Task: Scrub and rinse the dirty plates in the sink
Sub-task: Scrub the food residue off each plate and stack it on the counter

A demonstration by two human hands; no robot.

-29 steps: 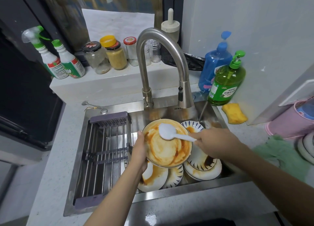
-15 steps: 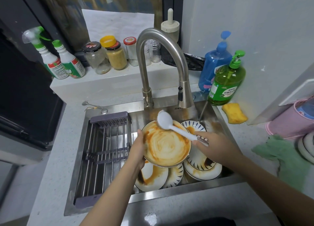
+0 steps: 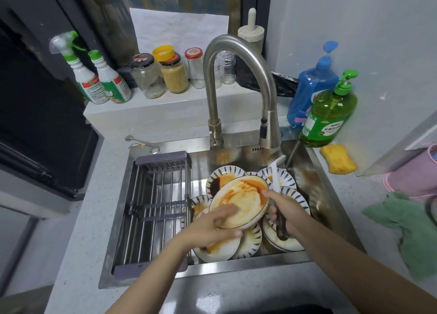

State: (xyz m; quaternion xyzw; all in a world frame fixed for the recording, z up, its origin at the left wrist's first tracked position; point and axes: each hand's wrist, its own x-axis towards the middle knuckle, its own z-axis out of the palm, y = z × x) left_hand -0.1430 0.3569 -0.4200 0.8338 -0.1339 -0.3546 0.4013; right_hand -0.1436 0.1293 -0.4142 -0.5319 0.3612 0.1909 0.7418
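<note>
Sauce-smeared plate held over the sink

The left hand (image 3: 214,228) grips the smeared plate (image 3: 238,201) by its seven o'clock rim, above the stacked plates (image 3: 250,240) in the sink (image 3: 331,202). At three o'clock, the right hand (image 3: 287,209) grasps a white dish brush (image 3: 275,174), bristles toward the faucet (image 3: 238,53).

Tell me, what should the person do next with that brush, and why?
Probably bring the brush back down onto the held plate and scrub. Its head is lifted off beside the rim, orange sauce still coats the plate, and the left hand grips it steady.
</note>
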